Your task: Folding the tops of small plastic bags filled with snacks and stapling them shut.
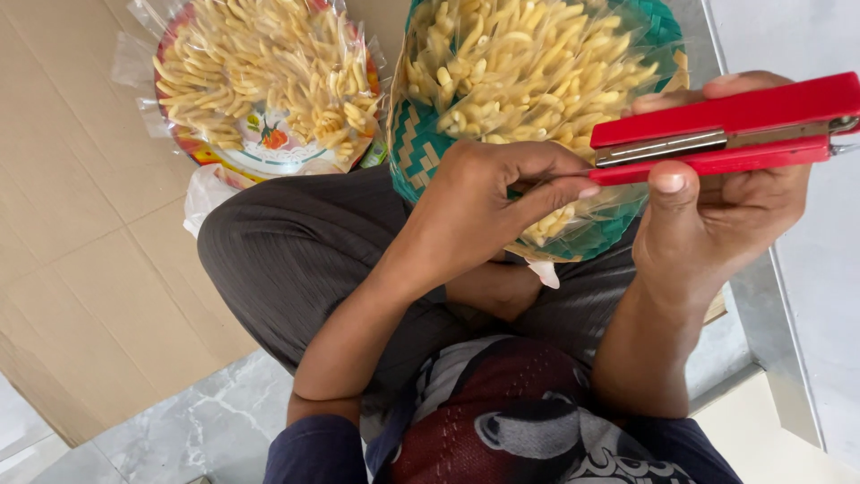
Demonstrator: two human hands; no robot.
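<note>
Head view: the person sits cross-legged on the floor, looking down at both hands. The right hand is clenched around a red stapler, thumb pressed on its lower edge and fingers wrapped behind, holding it level with its mouth pointing left. The left hand pinches the edge of a clear plastic bag between fingertips and thumb, right at the stapler's mouth; its grip is closed on that thin film. The bag is full of pale yellow snack sticks and rests in a green woven basket on the person's lap. A second bag of the same snacks lies on a round patterned plate to the left, on a sheet of cardboard spread over the marble floor.

The stapler looks rigid and moderately heavy, best held around its body as it is. The film is likely thin, slippery and easily torn, and the sticks brittle, so the bag is best taken by its gathered edge.
</note>
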